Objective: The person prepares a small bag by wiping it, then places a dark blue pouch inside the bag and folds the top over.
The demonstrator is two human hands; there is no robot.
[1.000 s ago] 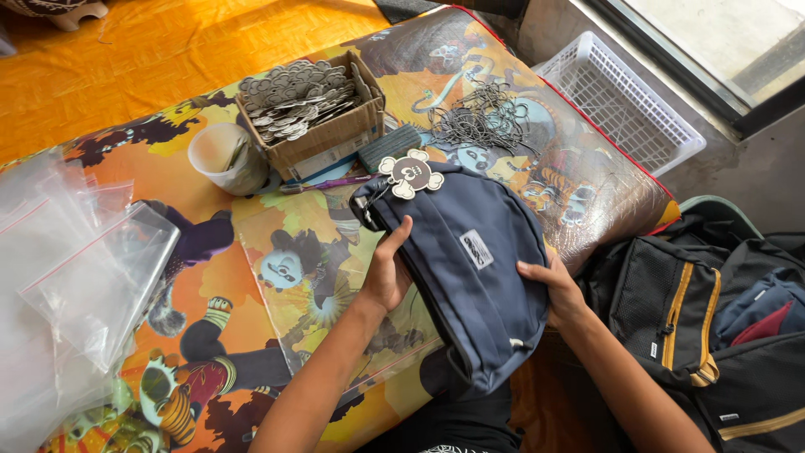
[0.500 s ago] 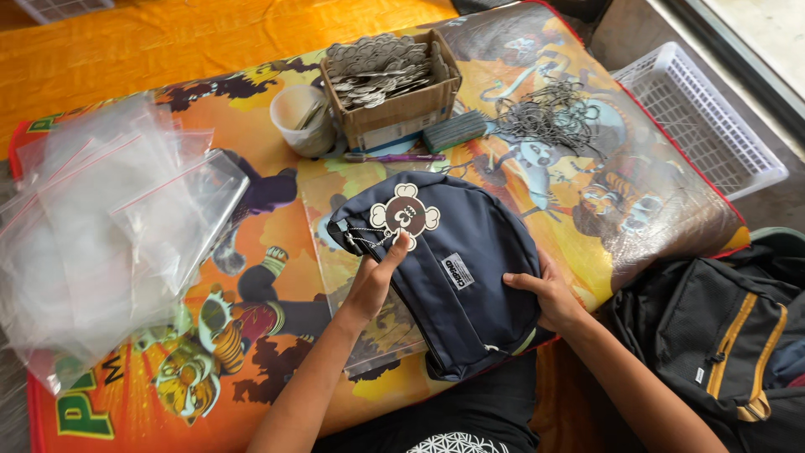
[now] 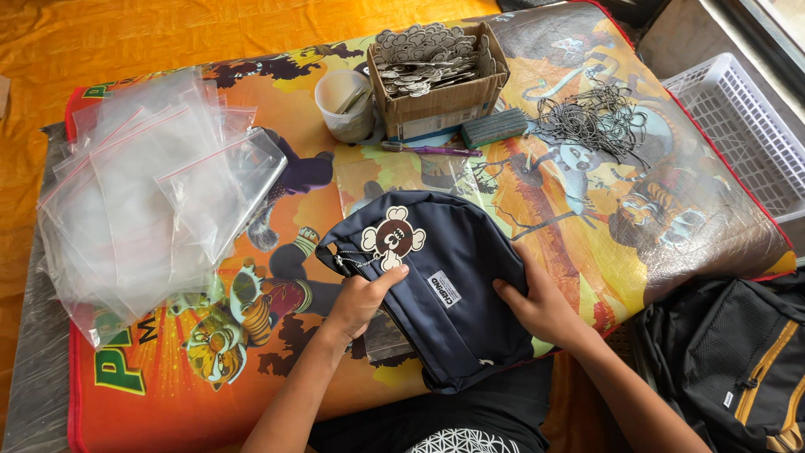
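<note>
Now, head view only:
Bag: small navy backpack (image 3: 453, 294) flat on the cartoon-printed table cover (image 3: 251, 369), at the near edge, long axis slanting from far-left to near-right.
Tag: brown bear-shaped charm (image 3: 392, 238) lying on the bag's far-left end, on a thin string.
Left hand (image 3: 362, 300): fingers curled, pinching the bag's left edge just below the charm; nearer the charm than the other hand.
Right hand (image 3: 541, 304): open, palm down, pressing flat on the bag's right side.
Arms: both reaching in from the near edge, forearms angled inward.
Left of bag: heap of clear plastic bags (image 3: 151, 193).
Far side: cardboard box (image 3: 440, 80) of charms, white cup (image 3: 345, 105), tangle of strings (image 3: 595, 122).
</note>
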